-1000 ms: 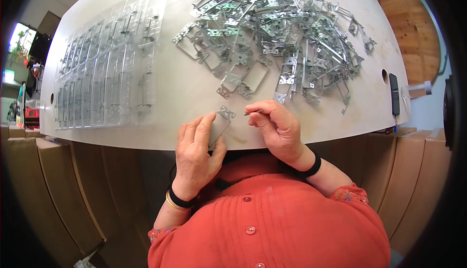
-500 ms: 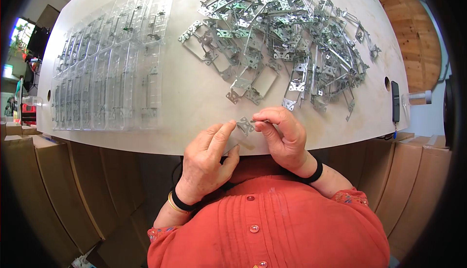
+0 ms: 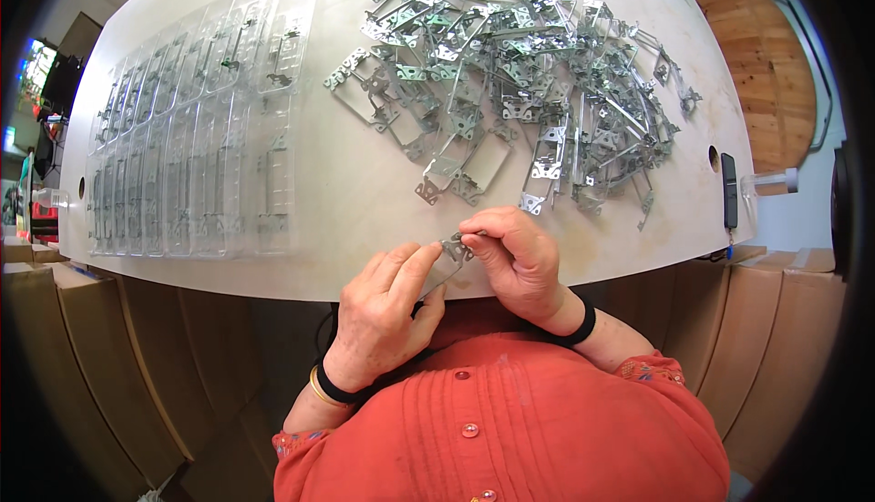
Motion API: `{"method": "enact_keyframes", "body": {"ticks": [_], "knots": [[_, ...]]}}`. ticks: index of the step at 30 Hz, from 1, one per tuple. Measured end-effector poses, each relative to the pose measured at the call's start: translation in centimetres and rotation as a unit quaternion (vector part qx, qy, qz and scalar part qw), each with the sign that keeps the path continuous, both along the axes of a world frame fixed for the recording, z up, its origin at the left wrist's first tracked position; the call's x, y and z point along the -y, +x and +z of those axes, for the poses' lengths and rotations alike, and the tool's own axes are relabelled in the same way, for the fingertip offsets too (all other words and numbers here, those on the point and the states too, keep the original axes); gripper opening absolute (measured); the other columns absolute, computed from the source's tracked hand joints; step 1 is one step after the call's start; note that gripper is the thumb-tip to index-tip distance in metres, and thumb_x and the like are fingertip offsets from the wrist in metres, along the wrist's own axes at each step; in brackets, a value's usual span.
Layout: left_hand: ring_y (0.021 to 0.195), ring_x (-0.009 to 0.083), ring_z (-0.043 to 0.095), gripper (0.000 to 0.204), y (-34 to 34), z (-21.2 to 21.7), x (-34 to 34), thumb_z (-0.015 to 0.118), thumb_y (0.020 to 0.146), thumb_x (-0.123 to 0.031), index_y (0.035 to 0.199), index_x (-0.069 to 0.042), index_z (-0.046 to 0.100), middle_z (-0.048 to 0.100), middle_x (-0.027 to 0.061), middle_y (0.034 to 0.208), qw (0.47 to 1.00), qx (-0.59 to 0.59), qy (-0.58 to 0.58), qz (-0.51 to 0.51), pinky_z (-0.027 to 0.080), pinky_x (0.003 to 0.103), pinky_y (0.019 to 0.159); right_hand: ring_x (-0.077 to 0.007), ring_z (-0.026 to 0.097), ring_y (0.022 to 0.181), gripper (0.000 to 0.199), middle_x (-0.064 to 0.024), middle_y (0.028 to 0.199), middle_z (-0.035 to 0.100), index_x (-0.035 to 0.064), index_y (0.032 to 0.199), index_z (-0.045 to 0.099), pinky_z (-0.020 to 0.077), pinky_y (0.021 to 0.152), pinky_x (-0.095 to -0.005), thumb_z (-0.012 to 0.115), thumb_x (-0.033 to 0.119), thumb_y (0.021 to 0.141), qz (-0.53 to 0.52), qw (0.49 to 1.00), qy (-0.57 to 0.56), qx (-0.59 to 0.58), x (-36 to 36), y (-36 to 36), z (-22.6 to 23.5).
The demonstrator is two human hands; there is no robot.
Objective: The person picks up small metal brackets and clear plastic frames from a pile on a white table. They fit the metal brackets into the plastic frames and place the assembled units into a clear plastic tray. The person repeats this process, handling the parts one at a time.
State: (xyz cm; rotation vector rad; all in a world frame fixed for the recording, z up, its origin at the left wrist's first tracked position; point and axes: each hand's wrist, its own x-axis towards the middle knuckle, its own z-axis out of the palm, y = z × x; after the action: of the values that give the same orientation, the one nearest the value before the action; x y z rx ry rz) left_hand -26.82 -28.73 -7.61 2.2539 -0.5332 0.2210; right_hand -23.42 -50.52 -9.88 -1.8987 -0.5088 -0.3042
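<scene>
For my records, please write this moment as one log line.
left hand: holds metal bracket; right hand: pinching at bracket's end; bracket pile: beyond hands; clear trays: left side

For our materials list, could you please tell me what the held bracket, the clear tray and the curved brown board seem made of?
Held bracket: dull grey metal, possibly steel, by its thin pierced plate. Clear tray: probably glossy plastic, see-through with highlights. Curved brown board: likely wood, fairly matte, with faint streaks.
</scene>
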Motion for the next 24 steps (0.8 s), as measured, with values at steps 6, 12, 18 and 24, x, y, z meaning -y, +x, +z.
{"method": "enact_keyframes", "body": {"ticks": [6,12,18,24], "knots": [[0.101,0.0395,0.076,0.054,-0.07,0.11,-0.03,0.088,0.078,-0.001,0.13,-0.001,0.072,0.076,0.0215,0.117,1.0,-0.002,-0.001,0.0,0.063,0.045,0.085,-0.0285,0.075,0.09,0.019,-0.0129,0.105,0.077,0.0015,0.114,0.075,0.0612,0.077,-0.0365,0.081,-0.004,0.097,-0.002,1.0,0.003,0.001,-0.17,0.05,-0.04],[0.101,0.0404,0.076,0.054,0.02,0.5,0.12,0.087,0.078,0.0,0.13,0.0,0.073,0.075,0.0219,0.117,1.0,-0.01,-0.002,-0.005,0.063,0.046,0.085,-0.0289,0.074,0.088,0.019,-0.0129,0.103,0.076,0.0034,0.113,0.075,0.0603,0.076,-0.0371,0.083,-0.002,0.097,-0.002,1.0,0.01,-0.004,-0.01,0.05,-0.31],[0.103,0.0431,0.076,0.053,-0.46,0.31,0.19,0.084,0.077,0.002,0.129,0.0,0.073,0.075,0.0235,0.118,1.0,-0.003,-0.001,0.009,0.063,0.048,0.088,-0.0312,0.071,0.086,0.014,-0.0112,0.098,0.073,0.0055,0.108,0.074,0.0582,0.075,-0.0397,0.083,0.004,0.097,-0.002,1.0,0.008,0.005,-0.15,0.15,-0.5],[0.09,0.0376,0.072,0.053,-0.59,-0.27,0.21,0.083,0.078,0.004,0.13,0.0,0.073,0.074,0.0212,0.114,1.0,-0.03,0.005,0.008,0.058,0.044,0.075,-0.032,0.073,0.088,0.017,-0.011,0.102,0.074,0.0034,0.11,0.073,0.0599,0.076,-0.0409,0.081,0.001,0.096,-0.006,0.999,0.029,0.027,-0.22,0.07,-0.89]]}}
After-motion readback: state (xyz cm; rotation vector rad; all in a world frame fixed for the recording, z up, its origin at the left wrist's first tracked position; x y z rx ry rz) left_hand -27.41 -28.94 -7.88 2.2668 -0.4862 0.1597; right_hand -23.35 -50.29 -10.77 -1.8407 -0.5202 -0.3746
